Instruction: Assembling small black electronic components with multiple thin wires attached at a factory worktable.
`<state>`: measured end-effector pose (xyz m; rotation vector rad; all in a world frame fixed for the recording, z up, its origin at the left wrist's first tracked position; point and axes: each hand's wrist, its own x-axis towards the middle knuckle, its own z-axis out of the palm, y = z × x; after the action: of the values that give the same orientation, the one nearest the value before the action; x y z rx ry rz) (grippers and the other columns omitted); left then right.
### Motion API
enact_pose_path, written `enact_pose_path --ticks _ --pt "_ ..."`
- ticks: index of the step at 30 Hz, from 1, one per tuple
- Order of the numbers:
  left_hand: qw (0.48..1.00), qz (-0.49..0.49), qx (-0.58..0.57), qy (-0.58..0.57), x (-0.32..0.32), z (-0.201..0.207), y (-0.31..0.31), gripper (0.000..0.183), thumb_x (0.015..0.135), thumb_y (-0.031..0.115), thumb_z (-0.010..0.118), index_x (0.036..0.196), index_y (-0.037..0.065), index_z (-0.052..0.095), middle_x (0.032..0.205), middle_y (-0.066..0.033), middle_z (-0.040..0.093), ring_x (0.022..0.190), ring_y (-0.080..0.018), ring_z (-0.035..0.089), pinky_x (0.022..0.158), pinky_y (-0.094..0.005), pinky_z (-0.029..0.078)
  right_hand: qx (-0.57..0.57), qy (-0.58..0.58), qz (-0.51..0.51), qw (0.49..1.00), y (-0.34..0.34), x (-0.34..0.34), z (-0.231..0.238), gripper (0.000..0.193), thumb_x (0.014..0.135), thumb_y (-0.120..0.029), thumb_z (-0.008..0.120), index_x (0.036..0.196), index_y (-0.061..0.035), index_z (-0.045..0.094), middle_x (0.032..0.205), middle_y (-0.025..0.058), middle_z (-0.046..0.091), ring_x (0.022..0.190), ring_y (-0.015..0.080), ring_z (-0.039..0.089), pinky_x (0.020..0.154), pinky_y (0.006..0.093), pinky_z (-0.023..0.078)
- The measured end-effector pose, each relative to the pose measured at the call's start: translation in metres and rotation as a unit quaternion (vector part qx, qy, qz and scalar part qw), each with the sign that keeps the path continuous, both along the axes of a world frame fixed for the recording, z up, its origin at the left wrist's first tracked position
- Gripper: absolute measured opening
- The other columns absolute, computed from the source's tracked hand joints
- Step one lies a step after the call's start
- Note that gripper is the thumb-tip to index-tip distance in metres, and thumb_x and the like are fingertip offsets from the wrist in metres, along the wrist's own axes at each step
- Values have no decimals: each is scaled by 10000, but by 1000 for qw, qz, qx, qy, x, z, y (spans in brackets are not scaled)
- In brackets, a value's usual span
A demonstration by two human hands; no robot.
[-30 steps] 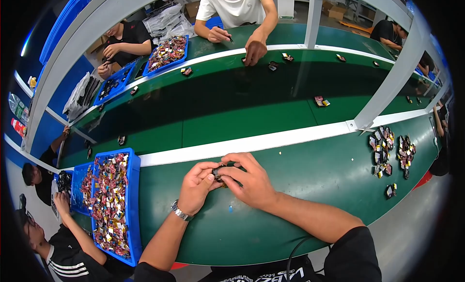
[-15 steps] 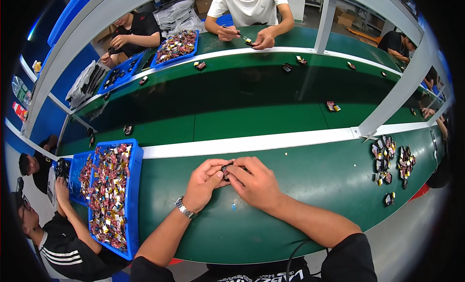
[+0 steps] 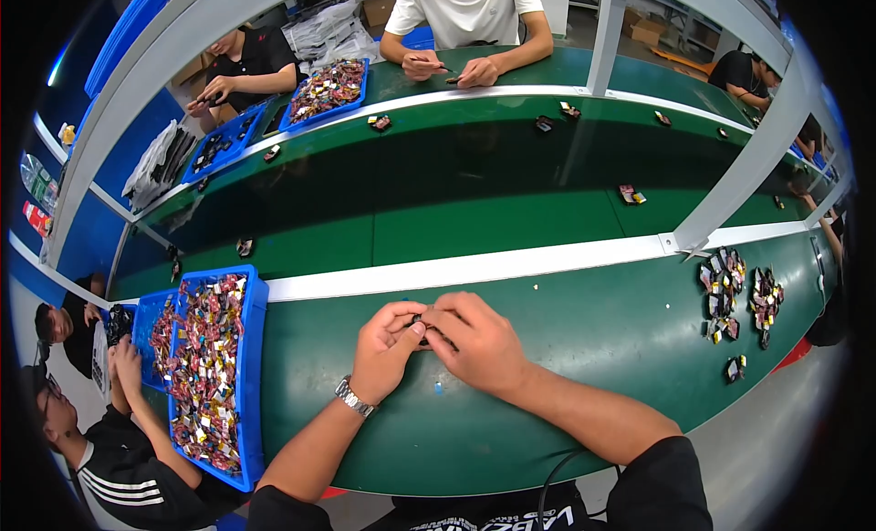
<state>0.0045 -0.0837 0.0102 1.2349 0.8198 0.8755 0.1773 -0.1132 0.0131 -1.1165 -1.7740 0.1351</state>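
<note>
Both hands meet over the green work surface, closed round a small black part (image 3: 419, 320) that is mostly covered by fingers. My left hand (image 3: 383, 342), with a metal watch on its wrist, grips it between thumb and fingers. From the other side my right hand (image 3: 482, 341) bends over the part, its fingertips pressed on it. What the part is exactly cannot be made out. Just below the hands a tiny blue scrap (image 3: 438, 388) lies on the green surface (image 3: 547, 421).
Left stands a blue bin (image 3: 256, 385) heaped with small wired parts. Clusters of black parts (image 3: 722, 294) lie at the right. Beyond a white rail (image 3: 474, 275) runs a green belt (image 3: 493, 234) with scattered parts. Co-workers sit across and at my left; white posts (image 3: 744, 184) frame the bench.
My right hand has rolled further over the part, hiding more of it. The co-worker opposite has lowered the tool and piece; the co-worker at left has brought both hands together.
</note>
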Motion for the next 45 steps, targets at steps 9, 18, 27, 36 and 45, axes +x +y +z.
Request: enact_pose_path --ticks 9,18,27,36,45 --pt "999 30 22 12 -1 -10 -1 204 989 7 552 1191 -18 566 1111 -94 681 994 -123 651 824 -266 542 -185 204 78 958 3 1 -5 221 832 32 712 1046 2 670 979 101 647 783 161 653 676 270 558" --pt "999 -2 40 -5 -4 -14 3 247 951 -68 565 1195 -35 542 1144 -119 653 1043 -139 638 901 -277 532 -163 179 65 968 3 3 -4 214 818 20 725 1023 -15 677 944 87 653 731 155 631 649 274 527" --pt "999 6 20 -33 -2 -11 3 284 945 -45 583 1223 -36 529 1191 -139 631 1086 -173 639 920 -295 533 -200 190 104 956 11 13 -3 210 828 31 708 1032 -14 678 969 88 661 752 142 647 673 269 535" --pt "996 -12 77 34 4 -7 3 210 962 22 573 1169 -6 584 1102 -123 689 892 -135 690 748 -271 564 -179 314 -90 928 103 130 -39 183 884 -55 730 1043 19 680 907 98 739 786 115 692 675 238 551" --pt "904 129 380 149 -11 -3 10 105 876 42 608 969 53 658 719 -70 664 563 -176 622 538 -303 491 -21 -46 -191 980 135 68 2 184 860 -60 679 1043 -41 681 1069 127 639 851 251 646 703 329 534"
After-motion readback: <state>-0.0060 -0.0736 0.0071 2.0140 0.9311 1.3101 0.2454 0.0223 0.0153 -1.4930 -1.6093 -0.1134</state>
